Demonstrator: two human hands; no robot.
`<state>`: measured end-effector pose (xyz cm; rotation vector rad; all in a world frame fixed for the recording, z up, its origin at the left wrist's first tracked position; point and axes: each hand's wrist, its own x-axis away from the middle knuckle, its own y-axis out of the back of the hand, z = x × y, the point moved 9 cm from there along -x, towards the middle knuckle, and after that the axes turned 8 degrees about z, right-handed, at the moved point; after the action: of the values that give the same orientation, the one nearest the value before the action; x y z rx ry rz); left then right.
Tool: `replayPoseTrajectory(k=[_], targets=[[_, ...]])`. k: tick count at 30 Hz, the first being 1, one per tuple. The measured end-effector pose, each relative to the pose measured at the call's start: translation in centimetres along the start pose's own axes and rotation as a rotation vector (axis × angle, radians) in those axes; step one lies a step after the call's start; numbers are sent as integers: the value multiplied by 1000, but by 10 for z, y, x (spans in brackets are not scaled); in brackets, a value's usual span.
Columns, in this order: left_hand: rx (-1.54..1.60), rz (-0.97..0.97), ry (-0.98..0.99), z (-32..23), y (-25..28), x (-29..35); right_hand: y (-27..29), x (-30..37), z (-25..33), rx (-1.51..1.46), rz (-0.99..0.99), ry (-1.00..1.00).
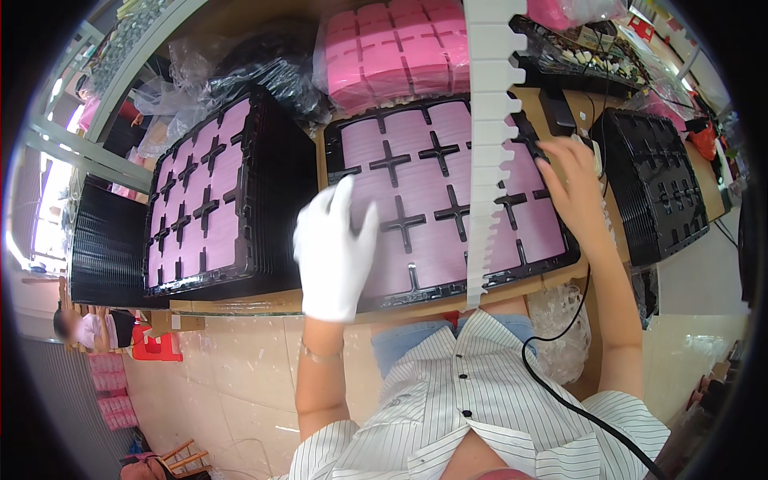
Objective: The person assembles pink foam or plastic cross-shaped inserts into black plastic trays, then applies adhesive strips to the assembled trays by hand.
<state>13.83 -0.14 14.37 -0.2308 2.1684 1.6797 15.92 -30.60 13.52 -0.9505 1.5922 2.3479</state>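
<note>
In front of me on the table lies a black plastic tray (454, 212) whose cross-shaped dividers stand out against pinkish-purple sheets. My left hand (336, 252), in a white glove, is over the tray's left edge with its fingers apart and nothing visible in it. The glove is slightly blurred. My right hand (574, 180) is bare and rests at the tray's far right rim, fingers spread and slightly bent. Whether its fingertips grip the rim cannot be made out. A white strip with a toothed edge (490, 96) crosses the view and hides part of the tray.
A tall stack of black trays (276, 188) with purple sheets on top stands left. More black trays (660, 188) are stacked right. Behind the middle tray sit plastic-wrapped pink foam pieces (396, 52). A black cable (552, 339) hangs near my right arm.
</note>
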Motion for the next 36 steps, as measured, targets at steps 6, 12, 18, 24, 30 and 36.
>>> replayPoseTrajectory(k=[6, 12, 18, 24, 30, 36], targets=[[194, 175, -369, -44, -76, -88, -95, -63, 38, -219, 237, 422], [200, 292, -138, 17, -95, -91, -118, -64, -54, 55, 450, 46], [47, 114, -391, 24, -79, -66, -109, -60, -62, -101, 504, 41], [77, 254, -510, 14, -50, -8, -66, -8, -28, -148, 550, 238], [227, 334, -391, 14, -40, -9, -53, 9, -25, -240, 612, 212], [97, 399, -327, 13, -40, -5, -38, 24, -17, -59, 660, 216]])
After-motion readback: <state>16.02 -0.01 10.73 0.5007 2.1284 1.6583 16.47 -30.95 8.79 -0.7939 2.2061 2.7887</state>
